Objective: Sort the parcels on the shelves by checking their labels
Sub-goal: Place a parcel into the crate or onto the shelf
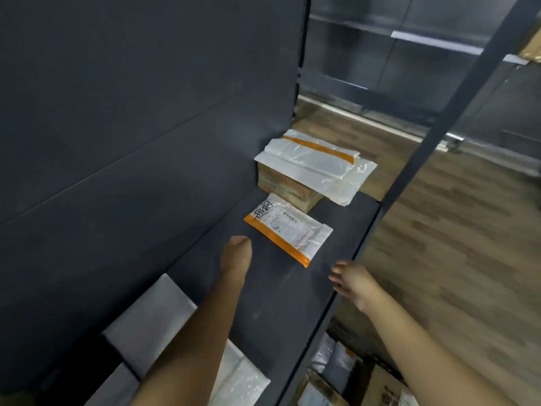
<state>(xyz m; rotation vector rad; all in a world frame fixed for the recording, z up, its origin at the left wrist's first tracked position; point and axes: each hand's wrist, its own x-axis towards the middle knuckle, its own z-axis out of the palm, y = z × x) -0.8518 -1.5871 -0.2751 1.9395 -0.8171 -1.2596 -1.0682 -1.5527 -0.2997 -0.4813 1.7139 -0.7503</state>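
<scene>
Here, a small orange-edged pouch [288,230] is lying flat, label up, midway along the dark shelf [263,303]. The left hand [235,253] is hovering just short of it, fingers tucked in and gripping nothing. The right hand [351,281] is hanging over the shelf's front edge, fingers spread and loose. At the far end a brown box [285,190] is carrying a larger white pouch [313,165] with an orange stripe. Grey parcels [149,315] are lying at the near end.

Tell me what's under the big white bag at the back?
A brown box lies under the white bag. Its top is covered, so any label there is hidden.
</scene>
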